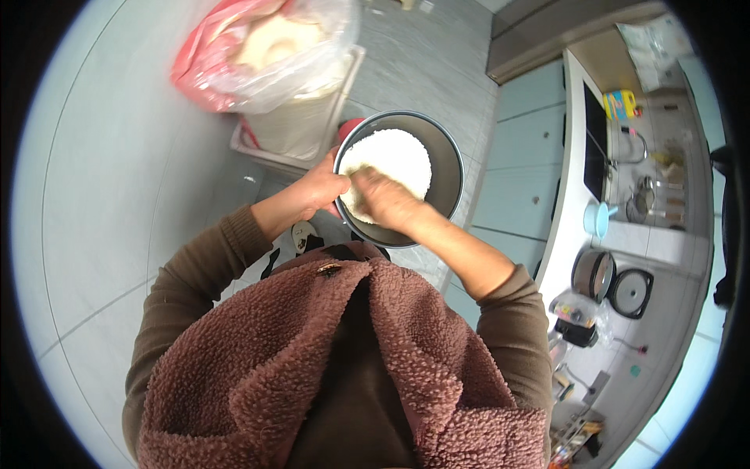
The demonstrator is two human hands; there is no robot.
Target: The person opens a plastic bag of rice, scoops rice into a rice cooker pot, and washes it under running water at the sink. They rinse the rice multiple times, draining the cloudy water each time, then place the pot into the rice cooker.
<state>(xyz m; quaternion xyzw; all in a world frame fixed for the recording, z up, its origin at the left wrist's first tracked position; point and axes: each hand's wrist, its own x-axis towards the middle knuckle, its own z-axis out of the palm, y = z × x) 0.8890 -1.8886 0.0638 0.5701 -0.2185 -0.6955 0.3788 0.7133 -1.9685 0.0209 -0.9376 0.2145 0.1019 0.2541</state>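
A round metal inner pot (443, 176) with a dark rim holds a bed of white rice (401, 149). My left hand (322, 186) grips the near-left side of the pot, with the thumb at the rim. Inside the pot, my right hand (384, 198) touches the rice at its left side. Motion blurs its fingers, and their tips are partly hidden, so I cannot tell if they hold any grains. Part of a red object (350, 129) shows behind the pot's left rim.
An opened bag of pale grain (281, 41) rests over a whitish bin (287, 126) beyond my left hand. Along the right runs a counter (559, 193) with a lidded cooker (593, 274), a light-blue pan (596, 220) and a yellow jug (619, 104). Cabinets (521, 146) stand below.
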